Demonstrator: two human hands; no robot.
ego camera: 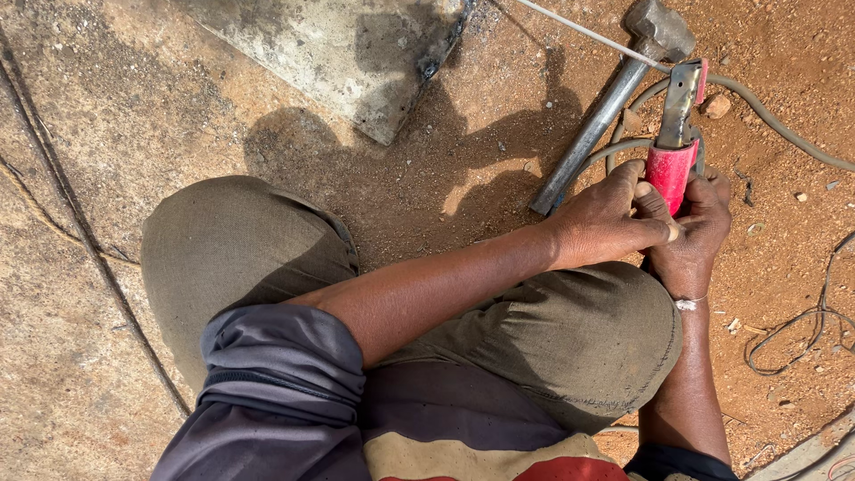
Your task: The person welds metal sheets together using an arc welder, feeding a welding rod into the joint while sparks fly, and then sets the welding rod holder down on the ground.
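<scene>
Both hands meet on one tool: a welding electrode holder [674,147] with a red insulated handle and a bare metal clamp at its far end. The right hand [696,233] is closed around the lower part of the red handle from behind, which steadies it upright over the ground. The left hand [610,218] reaches across the bent knees and closes on the same handle from the other side, thumb pressed against the red sleeve. A grey cable [766,111] loops away from the holder across the reddish dirt ground [784,294]. Just beside the holder a hammer [614,93] with a metal pipe shaft lies flat, head pointing away, within easy reach. A thin welding rod [579,28] crosses above the hammer's head. Farther off lies a grey metal plate [347,53].
</scene>
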